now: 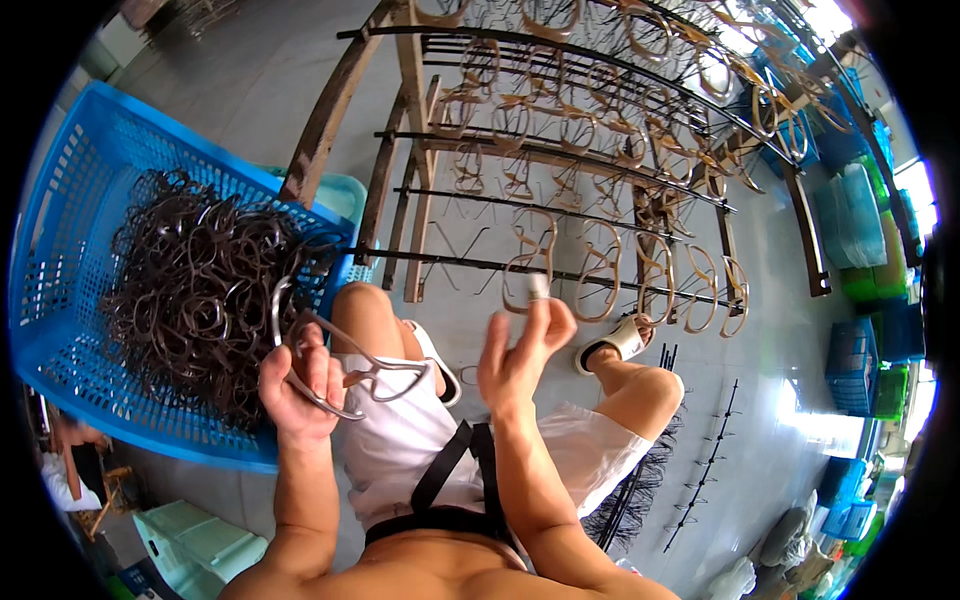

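My left hand [305, 385] is closed around a grey-brown eyeglass frame [400, 368], whose rims stick out on both sides of the fingers. Behind it stands a blue plastic basket [60, 240] with a tangled heap of dark eyeglass frames [200, 290]. My right hand [525, 350] is raised with thumb and forefinger apart and the other fingers partly curled; nothing shows in it. A white wrap [538, 286] covers one fingertip. Just beyond that hand, tan eyeglass frames [600, 255] hang along a black rod [460, 263] of the rack; whether the fingertip touches one is unclear.
A wooden rack [410, 90] with several rods of hanging frames fills the far side. Thin black rods [710, 460] lie on the floor at right. Blue and green crates [855, 365] line the right edge. A pale green crate [200, 540] stands at lower left; a person sits behind it.
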Demonstrator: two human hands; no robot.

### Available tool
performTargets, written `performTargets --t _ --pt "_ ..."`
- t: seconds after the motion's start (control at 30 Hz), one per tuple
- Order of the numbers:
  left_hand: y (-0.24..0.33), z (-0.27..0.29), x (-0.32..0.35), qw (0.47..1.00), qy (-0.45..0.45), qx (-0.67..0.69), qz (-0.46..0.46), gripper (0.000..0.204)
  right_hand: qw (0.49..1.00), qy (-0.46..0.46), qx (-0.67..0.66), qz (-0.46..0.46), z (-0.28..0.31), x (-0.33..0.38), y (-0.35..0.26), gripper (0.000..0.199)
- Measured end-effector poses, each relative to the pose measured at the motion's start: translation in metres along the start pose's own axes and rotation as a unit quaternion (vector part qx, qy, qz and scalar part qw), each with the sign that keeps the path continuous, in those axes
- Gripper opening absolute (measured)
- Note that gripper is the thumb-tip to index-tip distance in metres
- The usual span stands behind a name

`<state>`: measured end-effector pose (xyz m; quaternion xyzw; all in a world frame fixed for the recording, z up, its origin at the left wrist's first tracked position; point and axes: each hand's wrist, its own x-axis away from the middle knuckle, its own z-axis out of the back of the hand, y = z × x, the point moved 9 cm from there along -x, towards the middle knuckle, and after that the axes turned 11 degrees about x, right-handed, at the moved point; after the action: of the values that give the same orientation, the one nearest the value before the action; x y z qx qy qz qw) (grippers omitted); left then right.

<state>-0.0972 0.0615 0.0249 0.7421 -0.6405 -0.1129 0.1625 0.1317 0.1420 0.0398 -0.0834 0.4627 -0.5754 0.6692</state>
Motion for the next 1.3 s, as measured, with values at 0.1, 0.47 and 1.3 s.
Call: performTargets --t 0.1,0.47,1.3 --pt "-0.012 -0.01 -0.004 0.987 -0.045 0.144 0.059 0.046 0.858 -0.333 -0.39 -0.02 -0.046 0.028 -0.034 0.05" --pt "-0.01 0.013 -0.014 0.982 0.145 -0.124 0.014 0.034 0.92 -0.171 -0.346 -0.066 -0.041 0.023 -0.014 0.019" --pt "-0.006 0.03 -0.015 0.973 0.133 -0.188 0.032 0.005 0.902 0.007 -0.297 -0.312 -0.113 0.02 0.021 0.026"
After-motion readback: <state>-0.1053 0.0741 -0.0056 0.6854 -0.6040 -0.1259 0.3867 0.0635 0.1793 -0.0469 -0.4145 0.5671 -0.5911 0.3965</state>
